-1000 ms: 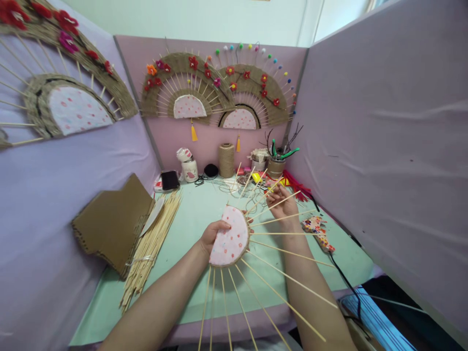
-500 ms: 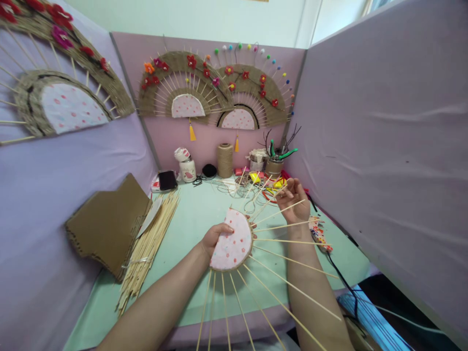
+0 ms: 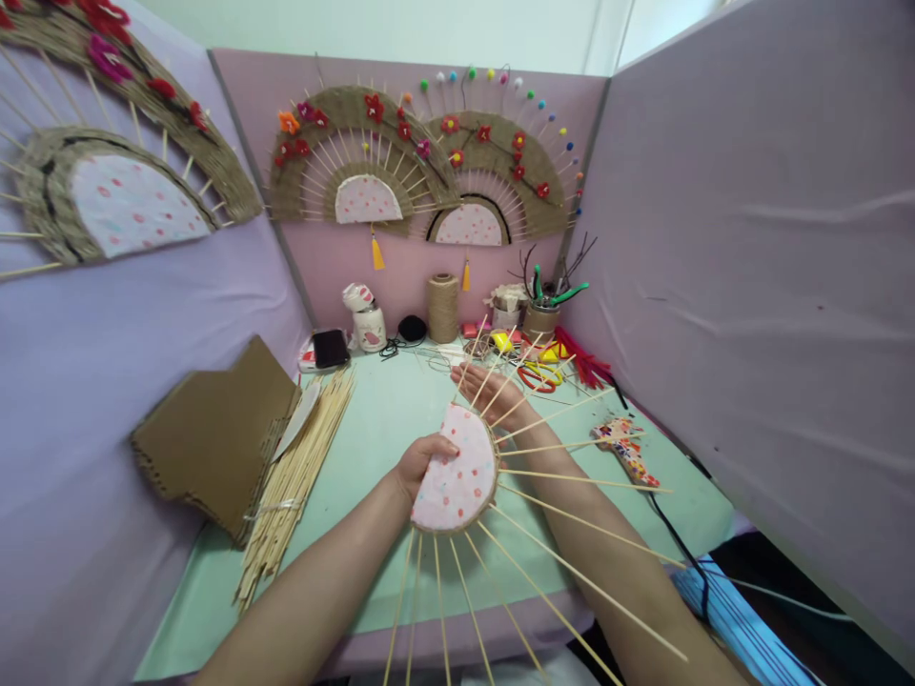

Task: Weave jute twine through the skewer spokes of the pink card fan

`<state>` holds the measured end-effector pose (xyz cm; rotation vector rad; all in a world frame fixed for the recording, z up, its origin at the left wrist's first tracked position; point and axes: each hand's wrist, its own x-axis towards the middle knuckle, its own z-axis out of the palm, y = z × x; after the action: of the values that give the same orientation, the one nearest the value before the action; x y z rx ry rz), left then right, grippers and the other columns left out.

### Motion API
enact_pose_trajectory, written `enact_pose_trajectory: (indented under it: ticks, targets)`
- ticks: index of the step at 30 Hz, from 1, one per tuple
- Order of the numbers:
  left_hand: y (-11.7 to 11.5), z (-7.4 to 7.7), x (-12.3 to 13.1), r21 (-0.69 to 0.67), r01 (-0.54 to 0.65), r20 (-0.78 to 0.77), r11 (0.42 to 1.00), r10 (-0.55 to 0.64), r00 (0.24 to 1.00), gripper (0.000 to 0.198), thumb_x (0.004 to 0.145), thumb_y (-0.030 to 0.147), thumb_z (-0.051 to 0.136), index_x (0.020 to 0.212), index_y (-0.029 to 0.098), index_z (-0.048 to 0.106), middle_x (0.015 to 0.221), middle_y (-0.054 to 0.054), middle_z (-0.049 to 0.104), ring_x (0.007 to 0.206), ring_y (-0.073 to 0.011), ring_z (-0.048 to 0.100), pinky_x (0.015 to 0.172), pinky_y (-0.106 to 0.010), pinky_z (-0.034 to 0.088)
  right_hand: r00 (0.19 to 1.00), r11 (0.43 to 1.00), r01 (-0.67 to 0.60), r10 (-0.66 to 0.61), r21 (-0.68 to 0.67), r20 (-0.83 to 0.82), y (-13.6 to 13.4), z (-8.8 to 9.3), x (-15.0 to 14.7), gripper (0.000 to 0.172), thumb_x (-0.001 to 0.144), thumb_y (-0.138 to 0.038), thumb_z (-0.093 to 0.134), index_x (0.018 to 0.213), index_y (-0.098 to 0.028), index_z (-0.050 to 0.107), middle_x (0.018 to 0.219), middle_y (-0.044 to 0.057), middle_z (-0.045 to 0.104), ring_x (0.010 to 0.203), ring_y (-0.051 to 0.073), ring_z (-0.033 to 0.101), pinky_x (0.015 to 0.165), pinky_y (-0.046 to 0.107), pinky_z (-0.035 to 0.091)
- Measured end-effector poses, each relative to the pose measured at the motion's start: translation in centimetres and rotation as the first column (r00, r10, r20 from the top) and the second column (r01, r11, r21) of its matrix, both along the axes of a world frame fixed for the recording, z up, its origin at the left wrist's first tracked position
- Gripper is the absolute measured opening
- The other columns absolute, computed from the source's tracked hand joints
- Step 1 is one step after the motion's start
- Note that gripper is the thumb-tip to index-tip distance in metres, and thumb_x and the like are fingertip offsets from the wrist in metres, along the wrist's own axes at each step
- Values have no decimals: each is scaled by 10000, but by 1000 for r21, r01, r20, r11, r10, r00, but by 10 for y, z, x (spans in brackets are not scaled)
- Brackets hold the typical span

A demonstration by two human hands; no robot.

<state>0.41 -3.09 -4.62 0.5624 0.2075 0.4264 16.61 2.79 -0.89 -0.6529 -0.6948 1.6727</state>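
My left hand [image 3: 424,464] grips a half-round fan base [image 3: 461,476], its thumb on the pink spotted cover and its other fingers hidden behind. Several thin bamboo sticks [image 3: 558,514] spread out from the curved edge like rays, pointing up, right and down. Behind the upper sticks is my right hand [image 3: 493,393], fingers stretched out and close together; whether it touches them I cannot tell. To the right lies a flower-patterned glue gun [image 3: 625,453] with a black cord.
At left, a bundle of bamboo sticks [image 3: 293,505] lies beside brown cardboard [image 3: 207,438]. Along the back are a twine spool [image 3: 443,310], a white jar [image 3: 369,326], scissors [image 3: 539,376] and a pot [image 3: 541,322] with green-handled pliers. Finished fans [image 3: 357,152] hang on the partitions.
My right hand has moved left from the right-hand stick tips to behind the upper sticks, its fingers straightening. My left hand keeps its grip on the fan base, and the view has shifted slightly.
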Motion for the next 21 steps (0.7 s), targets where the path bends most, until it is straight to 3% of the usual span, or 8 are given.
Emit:
enact_pose_trajectory:
  ticks: [4, 8, 12, 14, 16, 18, 19, 21]
  targets:
    - [-5, 10, 1, 19, 1, 24, 1000, -1, 1000, 577, 664, 127, 494, 1229, 14, 533, 994, -198, 687, 980, -324, 635, 867, -452, 452, 1000, 1000, -12, 12, -12, 22, 6, -9, -24, 202, 688, -99, 703, 866, -167, 635, 881, 36, 723, 854, 134, 675, 772, 232, 549]
    - [-9, 13, 2, 9, 29, 4, 1000, -29, 1000, 553, 651, 141, 494, 1188, 27, 565, 968, -196, 694, 954, -332, 643, 853, -479, 456, 999, 999, -3, 6, -54, 52, 10, -23, -28, 209, 658, -82, 711, 825, -178, 632, 812, 18, 719, 781, 134, 676, 696, 236, 558]
    - [-8, 16, 0, -4, 41, 64, 999, -40, 997, 536, 683, 151, 476, 1204, 52, 556, 980, -188, 692, 905, -318, 659, 822, -486, 470, 976, 991, 135, -132, -8, 173, 16, -36, -15, 195, 617, -157, 728, 791, -171, 641, 781, 37, 701, 737, 161, 663, 655, 272, 545]
    - [-8, 19, 0, 10, -13, 94, 1000, 12, 996, 583, 680, 151, 483, 1259, 95, 516, 1032, -175, 682, 925, -319, 653, 820, -506, 469, 895, 949, 309, -311, 60, 320, 20, -38, -6, 178, 603, -185, 716, 761, -163, 637, 747, 40, 679, 718, 170, 643, 673, 304, 530]
    - [-7, 22, 0, 21, -79, 111, 997, 77, 991, 636, 669, 147, 493, 1305, 149, 472, 1084, -152, 669, 964, -317, 641, 817, -518, 471, 740, 858, 475, -510, 196, 439, 22, -37, 1, 193, 600, -207, 700, 773, -162, 630, 785, 45, 668, 771, 185, 625, 737, 339, 511]
    - [-6, 23, 0, 24, -136, 116, 990, 133, 984, 664, 661, 139, 495, 1322, 182, 449, 1117, -134, 659, 997, -310, 629, 823, -517, 471, 625, 764, 534, -646, 363, 438, 19, -31, 4, 235, 618, -242, 684, 834, -174, 623, 883, 52, 665, 867, 198, 608, 813, 361, 484]
    - [-5, 22, 0, 21, -150, 108, 988, 147, 983, 665, 660, 139, 494, 1321, 183, 447, 1125, -131, 656, 1011, -308, 623, 834, -517, 467, 625, 745, 507, -664, 433, 411, 15, -27, 3, 248, 637, -265, 675, 864, -183, 620, 925, 52, 663, 904, 199, 601, 842, 363, 472]
    - [-3, 19, 0, 7, -152, 77, 988, 151, 985, 649, 658, 156, 493, 1306, 148, 461, 1118, -144, 656, 1027, -313, 615, 857, -518, 454, 706, 770, 364, -595, 524, 385, 3, -17, -1, 232, 692, -323, 646, 886, -198, 630, 958, 46, 669, 924, 194, 601, 852, 350, 464]
